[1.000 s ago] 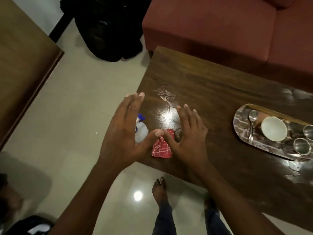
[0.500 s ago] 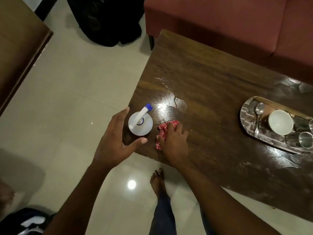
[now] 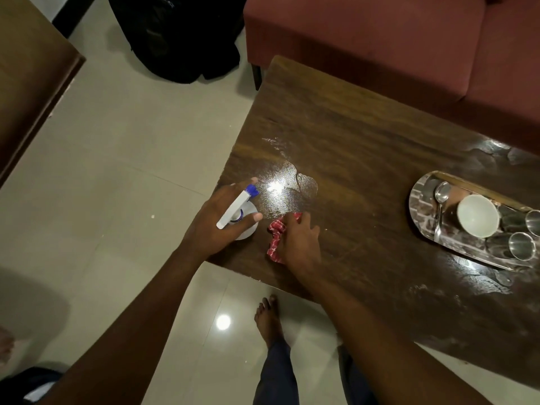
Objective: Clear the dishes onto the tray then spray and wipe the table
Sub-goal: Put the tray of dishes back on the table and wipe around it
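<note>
A white spray bottle (image 3: 237, 213) with a blue nozzle stands on the near left corner of the dark wooden table (image 3: 365, 159). My left hand (image 3: 217, 222) wraps around the bottle's body. Just to its right, my right hand (image 3: 298, 244) presses down on a red checked cloth (image 3: 276, 235) lying on the tabletop. A wet, shiny patch (image 3: 287, 190) spreads just beyond the bottle and cloth. At the right, a steel tray (image 3: 420, 209) holds a white cup (image 3: 477, 220), a spoon (image 3: 440, 200) and steel glasses (image 3: 523, 246).
A red sofa (image 3: 380, 39) runs along the table's far side. A black bag (image 3: 181, 36) lies on the tiled floor at the back left. Brown wooden furniture (image 3: 32, 83) fills the left edge. My bare foot (image 3: 267, 317) stands near the table's front edge.
My left hand moved in and closed around the spray bottle. My right hand dropped onto the red cloth and stays on it.
</note>
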